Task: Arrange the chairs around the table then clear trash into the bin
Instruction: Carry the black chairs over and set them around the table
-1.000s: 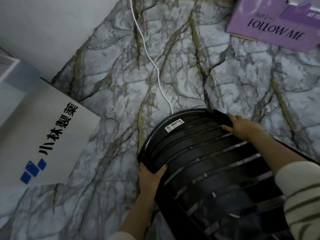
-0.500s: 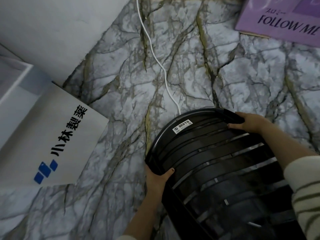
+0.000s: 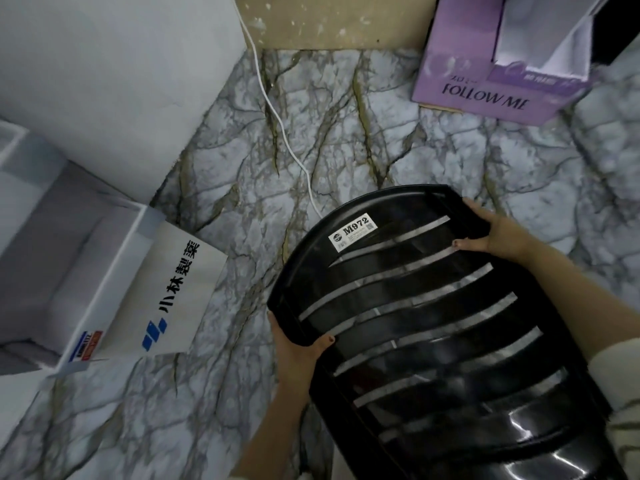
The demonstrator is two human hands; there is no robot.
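Observation:
A black plastic chair (image 3: 433, 323) with a slatted back fills the lower right; I look down on its backrest, which carries a white "M972" sticker. My left hand (image 3: 298, 344) grips the left edge of the backrest, thumb over the front. My right hand (image 3: 491, 233) grips the upper right corner of the backrest. The chair's seat and legs are hidden below the backrest. No table or bin is in view.
The floor (image 3: 346, 150) is grey marble-patterned. A white open box (image 3: 104, 271) with blue printing lies at the left beside a white wall. A purple "FOLLOW ME" box (image 3: 485, 71) stands at the top right. A white cable (image 3: 277, 126) runs down the floor to the chair.
The view has tilted up and shifted right, so more of the wall and the purple box show. The chair back sits more to the right in the view; both hands keep their grip.

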